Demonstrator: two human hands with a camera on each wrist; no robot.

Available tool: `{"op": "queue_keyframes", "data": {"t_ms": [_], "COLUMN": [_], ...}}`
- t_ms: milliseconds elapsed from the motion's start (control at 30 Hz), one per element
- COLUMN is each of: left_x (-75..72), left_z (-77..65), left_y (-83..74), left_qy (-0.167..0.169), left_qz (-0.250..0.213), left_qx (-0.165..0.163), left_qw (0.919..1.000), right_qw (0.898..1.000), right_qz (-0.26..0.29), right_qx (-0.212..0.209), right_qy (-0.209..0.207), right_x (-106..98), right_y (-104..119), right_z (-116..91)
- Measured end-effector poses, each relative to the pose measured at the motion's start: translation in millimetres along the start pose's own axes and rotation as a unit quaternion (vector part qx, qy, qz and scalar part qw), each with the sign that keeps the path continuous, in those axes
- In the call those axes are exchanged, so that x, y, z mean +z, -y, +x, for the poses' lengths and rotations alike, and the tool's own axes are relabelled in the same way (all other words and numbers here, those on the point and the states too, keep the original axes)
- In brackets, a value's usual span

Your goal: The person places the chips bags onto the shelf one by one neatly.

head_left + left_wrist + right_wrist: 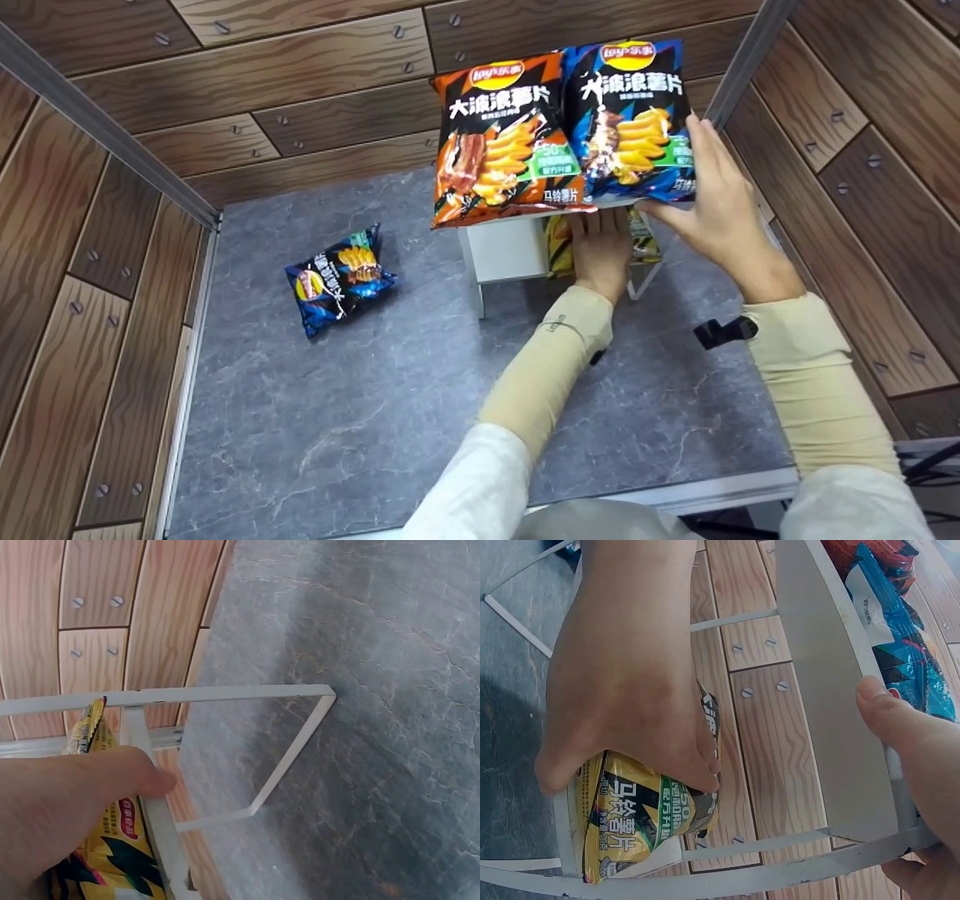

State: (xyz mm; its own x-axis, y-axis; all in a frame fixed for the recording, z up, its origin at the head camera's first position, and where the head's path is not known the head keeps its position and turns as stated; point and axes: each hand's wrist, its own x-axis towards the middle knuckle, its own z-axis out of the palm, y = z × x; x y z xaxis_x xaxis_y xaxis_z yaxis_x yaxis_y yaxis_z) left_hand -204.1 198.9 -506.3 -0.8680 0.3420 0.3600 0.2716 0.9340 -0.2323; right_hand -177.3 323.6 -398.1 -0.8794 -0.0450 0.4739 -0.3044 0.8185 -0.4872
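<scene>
A white shelf rack [510, 251] stands on the grey floor, with an orange-and-black chip bag [499, 142] and a blue-and-black chip bag [634, 120] on its top board. Below that board, my left hand [602, 251] grips a yellow chip bag [622, 817] from above; its thumb [142, 772] shows beside a white bar in the left wrist view. At the rack's right edge, my right hand [720, 202] holds the top board beside the blue bag. The right wrist view shows its thumb [885, 705] on the board's edge. Part of the yellow bag is hidden by my left hand.
Another blue-and-black chip bag [341, 281] lies on the marbled grey surface [337, 420] left of the rack. Wood-patterned panels [352, 67] enclose the back and sides. The rack's thin white frame [292, 742] projects over the surface.
</scene>
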Motion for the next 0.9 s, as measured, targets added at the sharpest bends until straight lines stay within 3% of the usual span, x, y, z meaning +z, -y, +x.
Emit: {"op": "queue_keyframes", "data": {"t_ms": [200, 300, 467, 600, 733, 900], "left_x": [-3.4, -5.0, -9.4, -13.5, -15.9, -20.7], "left_z": [3.1, 2.6, 0.1, -4.4, -12.4, -26.5], "left_y": [8.2, 13.7, 22.7, 32.7, 45.1, 64.4], "left_qy": [0.06, 0.072, 0.071, 0.063, 0.045, 0.04], "left_qz": [-0.048, -0.08, -0.122, -0.181, -0.23, -0.252], "left_qx": [0.021, 0.029, 0.062, 0.089, 0.101, 0.108], "left_qw": [0.9969, 0.9939, 0.988, 0.9775, 0.9669, 0.9608], "right_qw": [1.0, 1.0, 1.0, 1.0, 1.0, 1.0], "right_qz": [0.002, 0.002, 0.006, 0.01, 0.006, 0.006], "right_qx": [0.0, -0.003, -0.001, -0.002, -0.015, -0.025], "right_qy": [0.001, 0.001, 0.006, 0.007, -0.007, -0.014], "right_x": [1.8, 3.4, 4.2, 4.1, 4.3, 2.1], "right_y": [0.5, -0.3, -0.7, -0.6, -2.1, -3.9], "right_z": [1.7, 2.1, 3.0, 2.9, 2.3, 0.9]}}
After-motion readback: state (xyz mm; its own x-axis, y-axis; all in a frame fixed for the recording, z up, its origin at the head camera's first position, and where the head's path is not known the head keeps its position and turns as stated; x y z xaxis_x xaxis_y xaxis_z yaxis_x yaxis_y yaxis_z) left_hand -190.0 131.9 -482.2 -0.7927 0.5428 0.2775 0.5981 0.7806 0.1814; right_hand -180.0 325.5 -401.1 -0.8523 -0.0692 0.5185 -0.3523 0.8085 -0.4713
